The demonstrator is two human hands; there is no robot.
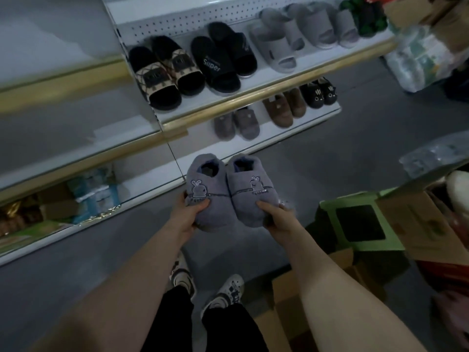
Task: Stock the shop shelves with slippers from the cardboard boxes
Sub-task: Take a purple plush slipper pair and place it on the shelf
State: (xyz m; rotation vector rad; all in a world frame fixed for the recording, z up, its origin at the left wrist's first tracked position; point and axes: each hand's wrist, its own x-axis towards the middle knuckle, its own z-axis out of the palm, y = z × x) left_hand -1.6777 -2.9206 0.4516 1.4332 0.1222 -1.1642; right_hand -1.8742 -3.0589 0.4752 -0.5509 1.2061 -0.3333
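I hold a pair of blue-grey plush slippers with rabbit embroidery side by side above the floor, toes toward me. My left hand [189,213] grips the left slipper [206,189] at its toe. My right hand [278,217] grips the right slipper [248,189] the same way. They hang just in front of the lowest shelf [198,154], which carries grey plush slippers [236,123], brown ones [284,107] and black cat-face ones [319,92]. The shelf above [228,97] holds patterned slides [165,72], black slides [223,59] and grey slides [286,41].
Open cardboard boxes [418,222] stand at my right, one with a green flap [363,224], another low by my right leg [279,313]. Plastic-wrapped packs [418,62] sit on the floor at the far right. The left shelf bay [76,199] holds packaged goods. My shoes [203,288] stand on grey floor.
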